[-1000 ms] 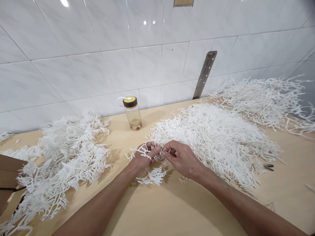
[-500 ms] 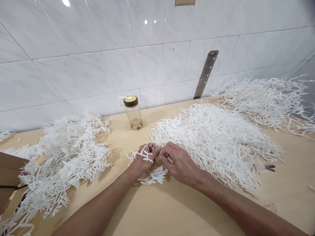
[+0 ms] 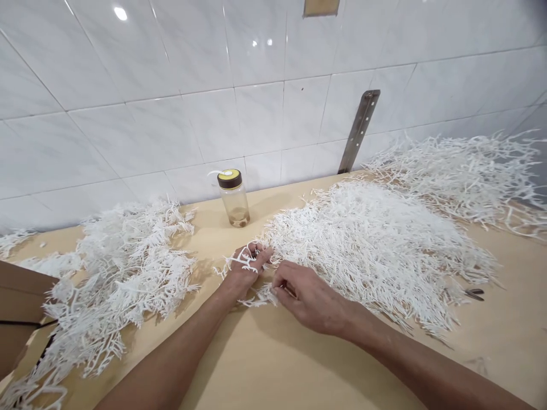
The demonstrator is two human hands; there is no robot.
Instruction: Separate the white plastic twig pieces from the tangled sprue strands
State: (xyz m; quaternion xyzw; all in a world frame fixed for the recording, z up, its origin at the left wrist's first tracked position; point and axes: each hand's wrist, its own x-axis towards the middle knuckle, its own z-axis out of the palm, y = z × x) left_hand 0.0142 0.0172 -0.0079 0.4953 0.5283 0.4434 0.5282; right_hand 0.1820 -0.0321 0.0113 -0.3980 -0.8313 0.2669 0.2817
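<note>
A white branched plastic piece [image 3: 244, 257], thin and twig-like, is held in my left hand [image 3: 248, 269], its branches lying over the back of the hand. Just to the right, my right hand [image 3: 305, 293] is closed with thumb and forefinger pinched together; whatever sits in the pinch is too small to make out. Beneath and between the hands lies a small clump of white branched bits [image 3: 260, 296] on the table, partly covered by my right fingers. Beyond both hands spreads a large heap of short white plastic sticks [image 3: 367, 245].
Branched white pieces are piled at the left [image 3: 132, 262] and the far right [image 3: 461, 176]. A clear bottle with a yellow-and-black lid [image 3: 235, 199] stands near the tiled wall. A dark metal bracket [image 3: 359, 134] leans there. A cardboard box [image 3: 25, 307] sits at the left edge.
My right hand has drawn apart from the left, slightly downward, over the small clump. The left hand still holds the branched piece and has shifted slightly left and up.
</note>
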